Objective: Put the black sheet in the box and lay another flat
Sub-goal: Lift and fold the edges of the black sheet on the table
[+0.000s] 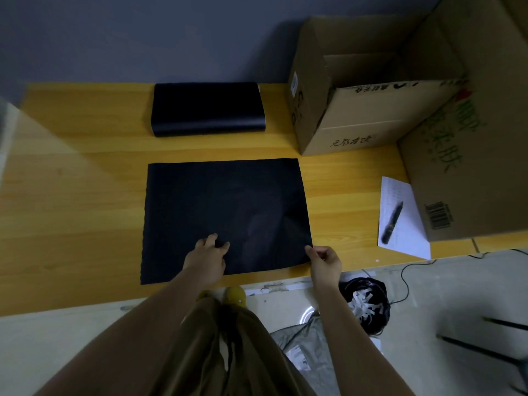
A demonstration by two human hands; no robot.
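A black sheet [225, 207] lies flat on the wooden table [71, 201] in front of me. My left hand [207, 257] rests on its near edge with fingers pressing the sheet. My right hand [324, 260] pinches the sheet's near right corner. A folded stack of black sheets [207, 108] sits at the back of the table by the wall. To its right stands an open cardboard box [357, 110] with its flaps up.
A larger cardboard box [468, 155] stands at the right. A white paper [400, 218] with a black pen [393, 222] lies beside it. Below the table edge are a black bin with paper scraps [364, 302], a cable and a grey bag on the floor.
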